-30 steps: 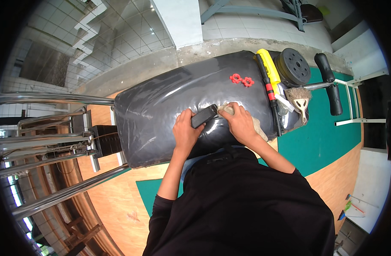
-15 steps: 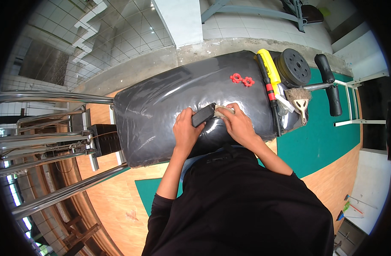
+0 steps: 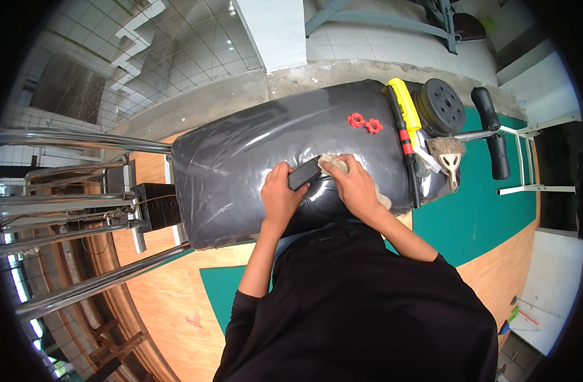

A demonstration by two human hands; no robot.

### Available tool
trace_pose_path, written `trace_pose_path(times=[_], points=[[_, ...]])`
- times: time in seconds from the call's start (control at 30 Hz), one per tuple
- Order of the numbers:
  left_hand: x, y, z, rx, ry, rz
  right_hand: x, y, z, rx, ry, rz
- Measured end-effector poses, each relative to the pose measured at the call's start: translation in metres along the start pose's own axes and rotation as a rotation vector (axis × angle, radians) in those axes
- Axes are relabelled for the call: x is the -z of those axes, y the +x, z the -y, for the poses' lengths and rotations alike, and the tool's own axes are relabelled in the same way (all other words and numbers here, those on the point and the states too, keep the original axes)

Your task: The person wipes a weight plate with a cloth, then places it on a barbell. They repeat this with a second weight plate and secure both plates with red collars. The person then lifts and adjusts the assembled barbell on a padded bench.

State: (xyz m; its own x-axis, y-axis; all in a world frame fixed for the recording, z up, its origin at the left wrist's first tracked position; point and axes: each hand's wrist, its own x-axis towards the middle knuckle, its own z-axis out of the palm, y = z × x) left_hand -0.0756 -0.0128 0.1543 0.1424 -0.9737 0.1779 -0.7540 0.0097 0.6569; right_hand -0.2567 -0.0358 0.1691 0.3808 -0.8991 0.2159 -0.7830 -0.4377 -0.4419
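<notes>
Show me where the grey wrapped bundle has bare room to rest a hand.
The bundle's left half, from the left hand out to the metal rails, is bare. Its right end is crowded: red knobs, yellow tool, brush, weight plate.

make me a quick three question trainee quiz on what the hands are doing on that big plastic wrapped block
1. True or false: the left hand holds a flat black rectangular object on the large block wrapped in glossy grey plastic.
2. What lies under the right hand? A) a crumpled beige cloth B) a yellow sponge C) a sheet of paper
3. Fill in: the two small red flower-shaped knobs lie on ___ of the block.

Key
1. True
2. A
3. top; they lie beyond the hands, near the yellow-and-black long-handled tool.
</notes>
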Motion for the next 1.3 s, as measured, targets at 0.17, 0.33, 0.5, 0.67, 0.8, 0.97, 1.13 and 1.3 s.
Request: trace_pose_path(times=[0.17,0.33,0.5,0.67,0.8,0.97,1.13,1.3], points=[[0.005,0.004,-0.001,0.01,-0.018,0.005,0.0,-0.014,-0.031,-0.052,-0.096,0.158],[0.005,0.005,-0.001,-0.011,-0.009,0.009,0.013,0.011,-0.014,-0.157,0.268,0.063],[0.004,0.003,-0.003,-0.049,-0.013,-0.015,-0.019,0.02,-0.003,-0.133,0.456,-0.034],[0.003,0.008,-0.007,-0.048,0.01,-0.003,-0.045,0.029,-0.044,-0.346,0.387,0.038],[-0.001,0.01,-0.013,-0.04,0.038,0.033,-0.075,0.018,-0.067,-0.364,0.434,0.042],[-0.007,0.006,-0.013,-0.013,0.079,0.057,-0.022,0.015,-0.004,-0.159,0.304,-0.053],[-0.01,0.013,-0.023,-0.065,0.186,0.085,-0.011,0.022,0.0,-0.06,0.148,-0.089],[0.017,-0.004,-0.004,-0.278,-0.199,-0.174,-0.006,0.026,-0.002,-0.113,0.154,-0.014]])
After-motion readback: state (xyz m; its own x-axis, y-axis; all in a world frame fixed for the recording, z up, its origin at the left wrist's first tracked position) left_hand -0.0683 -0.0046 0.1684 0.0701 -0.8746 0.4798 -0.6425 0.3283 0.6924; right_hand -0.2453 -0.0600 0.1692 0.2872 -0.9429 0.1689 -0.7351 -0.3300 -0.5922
